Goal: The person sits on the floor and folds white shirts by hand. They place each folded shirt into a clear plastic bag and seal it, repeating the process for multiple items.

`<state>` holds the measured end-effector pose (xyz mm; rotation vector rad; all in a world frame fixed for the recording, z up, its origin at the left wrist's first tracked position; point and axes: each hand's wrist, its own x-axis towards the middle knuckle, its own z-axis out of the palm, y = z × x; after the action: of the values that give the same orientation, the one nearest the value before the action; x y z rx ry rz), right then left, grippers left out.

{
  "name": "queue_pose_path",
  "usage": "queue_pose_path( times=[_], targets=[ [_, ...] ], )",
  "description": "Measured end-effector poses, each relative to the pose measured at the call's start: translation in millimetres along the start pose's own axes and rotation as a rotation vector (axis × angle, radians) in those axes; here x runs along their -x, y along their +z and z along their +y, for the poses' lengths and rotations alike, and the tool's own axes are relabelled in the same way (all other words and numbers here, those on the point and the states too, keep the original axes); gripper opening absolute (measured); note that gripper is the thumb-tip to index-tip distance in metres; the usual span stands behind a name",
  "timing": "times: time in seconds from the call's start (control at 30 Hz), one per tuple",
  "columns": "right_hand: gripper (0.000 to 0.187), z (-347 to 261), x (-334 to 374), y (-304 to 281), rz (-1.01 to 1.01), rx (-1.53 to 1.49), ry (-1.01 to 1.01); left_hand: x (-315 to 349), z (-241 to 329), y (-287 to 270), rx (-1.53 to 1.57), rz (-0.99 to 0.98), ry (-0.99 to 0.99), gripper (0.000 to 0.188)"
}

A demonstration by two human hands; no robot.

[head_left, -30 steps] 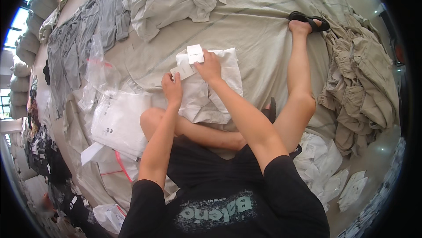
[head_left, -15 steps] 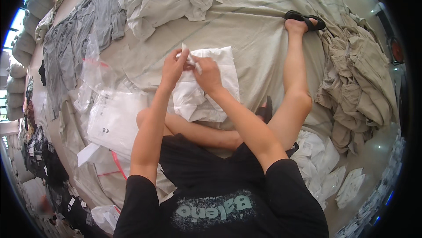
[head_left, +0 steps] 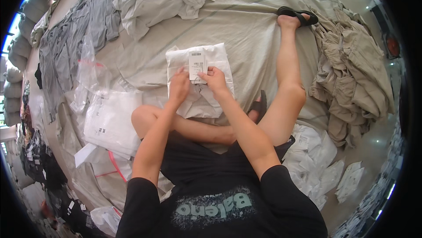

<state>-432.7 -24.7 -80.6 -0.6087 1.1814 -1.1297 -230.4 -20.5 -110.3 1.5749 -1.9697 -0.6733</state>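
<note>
Hands (head_left: 179, 85) (head_left: 214, 80) pinch paper tag (head_left: 198, 65) on folded white garment (head_left: 200, 80).

A white rectangular label (head_left: 198, 64) lies on the folded white package (head_left: 200, 80) at centre, pinched between both hands. At nine o'clock sit clear plastic bags (head_left: 90, 73) with red strips and a flat white bagged package (head_left: 110, 121). At four o'clock, loose white labelled bags (head_left: 316, 159) are piled.

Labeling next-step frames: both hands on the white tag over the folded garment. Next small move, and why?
Probably press the white tag flat onto the folded white garment. The left hand and right hand both pinch its lower edge, and it already lies centred on the garment's top, so smoothing it down seems the likely follow-up.
</note>
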Motion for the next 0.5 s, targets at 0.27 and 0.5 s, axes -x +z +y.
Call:
queue_pose_path(
  times=[0.27, 0.5],
  targets=[
    [0.052, 2, 9, -6, 0.050, 0.553, -0.294, -15, 11, -1, 0.384, 0.042, -0.438, 0.040],
    [0.098, -5, 6, -85, 0.336, 0.951, -0.071, 1, -44, -6, -0.165, 0.211, -0.338, 0.040]
  ],
)
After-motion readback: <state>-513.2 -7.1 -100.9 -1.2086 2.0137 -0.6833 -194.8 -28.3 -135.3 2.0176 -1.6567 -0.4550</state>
